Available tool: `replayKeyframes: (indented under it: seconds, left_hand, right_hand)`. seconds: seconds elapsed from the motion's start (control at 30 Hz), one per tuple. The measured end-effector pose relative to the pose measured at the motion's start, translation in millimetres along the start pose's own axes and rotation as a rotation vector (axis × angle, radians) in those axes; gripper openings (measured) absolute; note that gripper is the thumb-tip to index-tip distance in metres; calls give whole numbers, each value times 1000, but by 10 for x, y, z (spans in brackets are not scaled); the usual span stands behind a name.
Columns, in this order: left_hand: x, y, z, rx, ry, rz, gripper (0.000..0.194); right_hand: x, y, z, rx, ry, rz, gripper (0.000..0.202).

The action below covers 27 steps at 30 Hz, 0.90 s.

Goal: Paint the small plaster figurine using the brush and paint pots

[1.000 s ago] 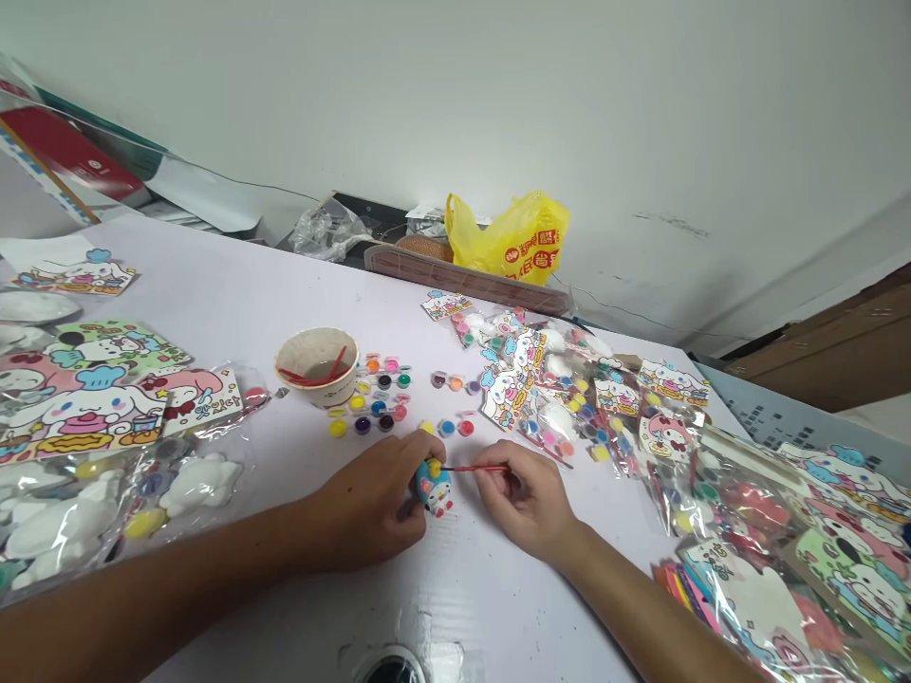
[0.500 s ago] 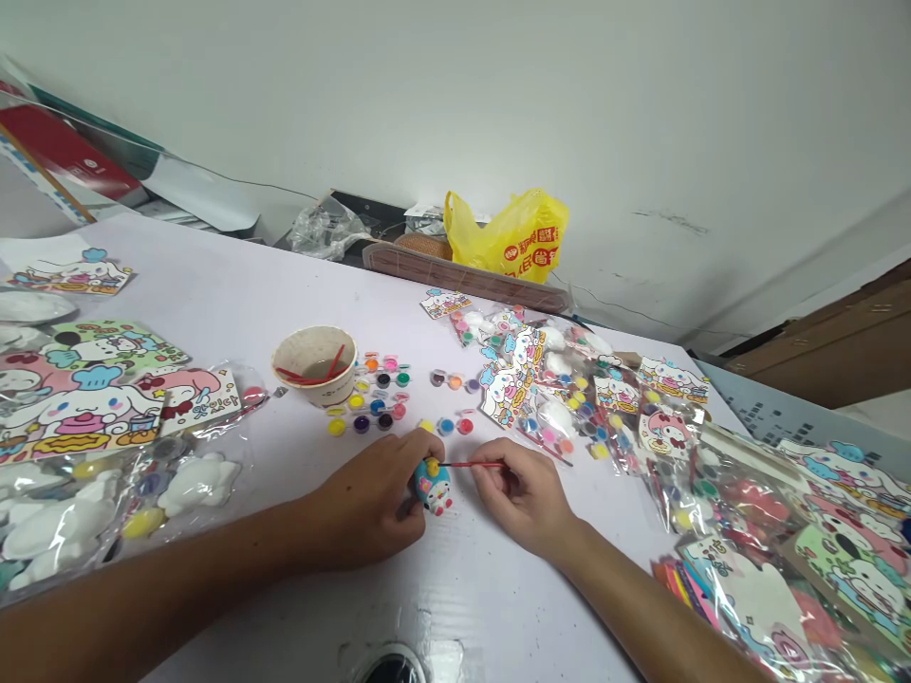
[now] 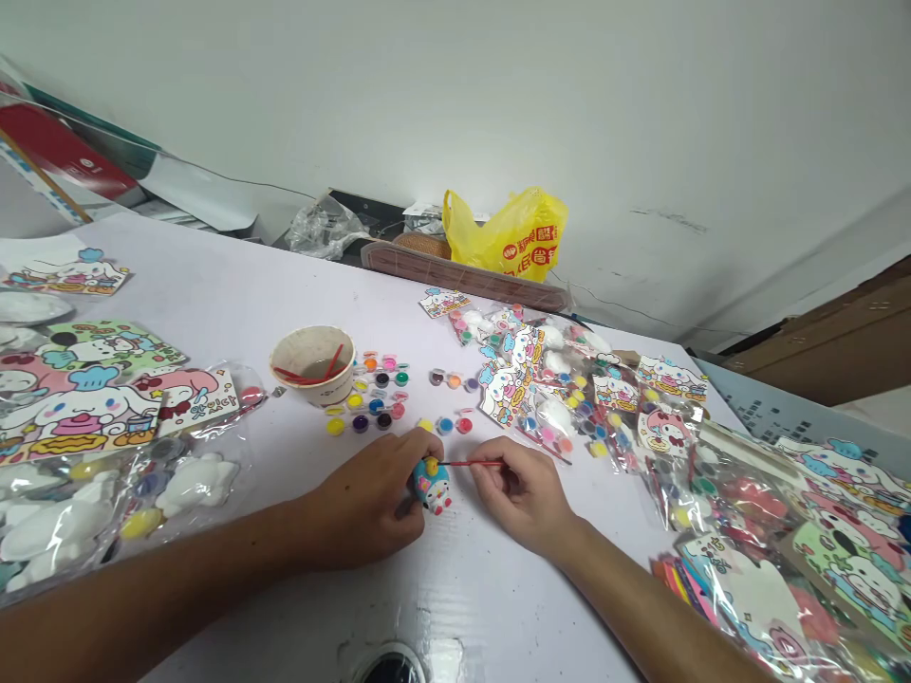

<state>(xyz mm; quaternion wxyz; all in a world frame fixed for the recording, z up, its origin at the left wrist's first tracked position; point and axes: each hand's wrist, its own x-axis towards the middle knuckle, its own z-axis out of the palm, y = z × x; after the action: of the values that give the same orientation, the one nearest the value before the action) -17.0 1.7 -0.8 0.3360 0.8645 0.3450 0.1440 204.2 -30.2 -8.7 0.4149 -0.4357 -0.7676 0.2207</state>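
Between the thumb and fingers of my left hand (image 3: pixel 374 498) is a small painted figurine (image 3: pixel 434 489), blue and white with a yellow spot on top and pink marks. My right hand (image 3: pixel 523 493) pinches a thin red paintbrush (image 3: pixel 475 463) that points left. The dark brush tip meets the yellow spot, or lies very close to it. Just beyond my hands stand strips of small open paint pots (image 3: pixel 445 426) in yellow, blue and red. A paper cup (image 3: pixel 313 365) to the left holds murky water and red brushes.
Bagged white figurines with paint pots and cartoon cards lie at left (image 3: pixel 195 484) and in a pile at right (image 3: pixel 555 413). A yellow plastic bag (image 3: pixel 507 232) stands behind the table's back edge, against the wall. A round dark object (image 3: pixel 390 667) sits at the near edge.
Almost nothing differs. The view has shifted very slightly, and both hands keep the same hold on the figurine and the paintbrush.
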Motion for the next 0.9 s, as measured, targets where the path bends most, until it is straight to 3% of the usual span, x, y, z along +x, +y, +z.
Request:
replayKeyframes:
  seconds: [0.9]
  left_hand:
    - [3, 15, -7, 6, -2, -9, 43]
  right_hand:
    - [-3, -10, -9, -9, -8, -10, 8]
